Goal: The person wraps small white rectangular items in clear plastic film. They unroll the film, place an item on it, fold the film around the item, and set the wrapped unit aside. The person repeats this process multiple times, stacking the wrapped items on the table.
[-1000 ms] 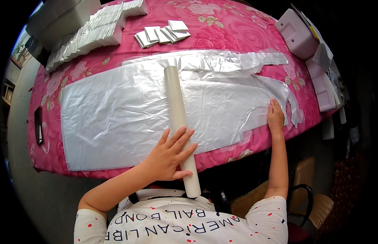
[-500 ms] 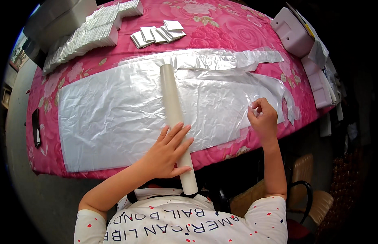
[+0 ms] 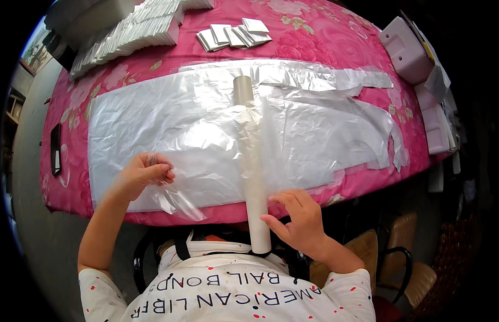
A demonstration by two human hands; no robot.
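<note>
My left hand (image 3: pixel 139 176) pinches the edge of a thin clear plastic bag (image 3: pixel 180 201), slightly blurred. The plastic spreads from these fingers across a pale cardboard tube (image 3: pixel 257 217). My right hand (image 3: pixel 299 219) is at the tube's near right side, thumb and fingers apart, holding nothing; whether its fingertips touch the tube I cannot tell. Under the tube lies a wide layer of shiny, wrinkled clear plastic bags (image 3: pixel 319 142), their handle-like cut ends to the right. The tube points away from me, its near end against my waist.
A pink flowered tablecloth (image 3: pixel 327 51) covers the table. Folded white packets (image 3: pixel 236 36) lie at the back, with long rows of similar packets (image 3: pixel 134 40) to their left. A dark phone (image 3: pixel 56 150) rests near the left edge. White boxes (image 3: pixel 408 51) stand along the right edge.
My left hand has left the tube and moved left, now holding a plastic bag drawn over it. My right hand has come from the bags' right end to the tube and opened.
</note>
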